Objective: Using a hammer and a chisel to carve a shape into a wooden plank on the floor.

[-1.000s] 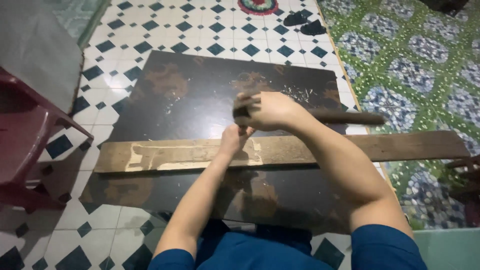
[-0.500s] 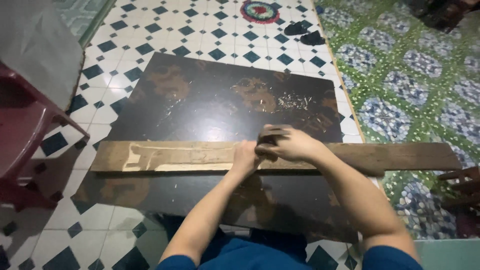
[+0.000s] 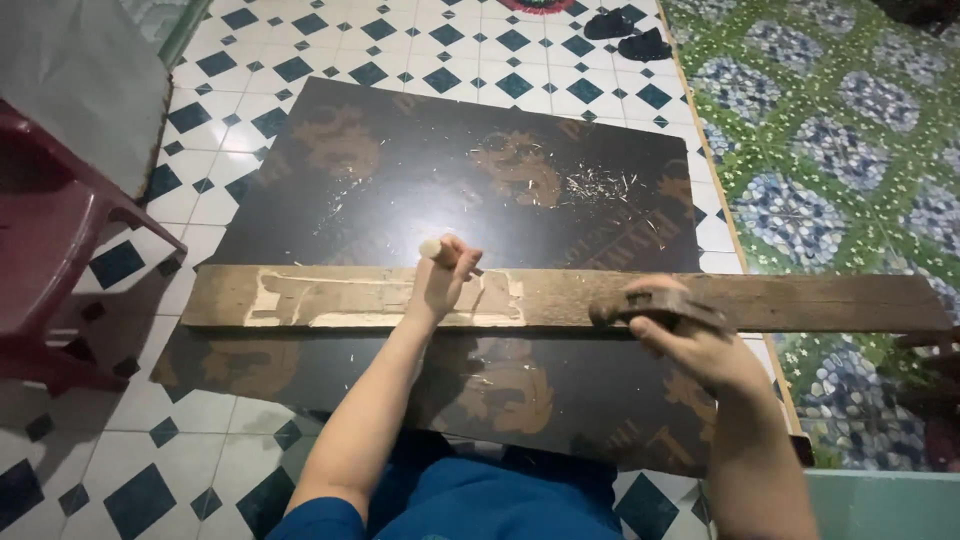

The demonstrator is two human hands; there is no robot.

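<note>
The left hand (image 3: 445, 275) is clenched around a chisel handle (image 3: 432, 247), whose pale round butt sticks up from the fist; its blade is hidden below, against the plank (image 3: 800, 302). The right hand (image 3: 700, 345) is closed around a dark wooden mallet (image 3: 650, 305), held low just over the plank's near edge. The plank is long, weathered and brown, lying flat with its long axis left to right across a dark printed board (image 3: 400, 170). A pale carved patch (image 3: 330, 298) shows fresh wood; chips (image 3: 600, 190) litter the board.
</note>
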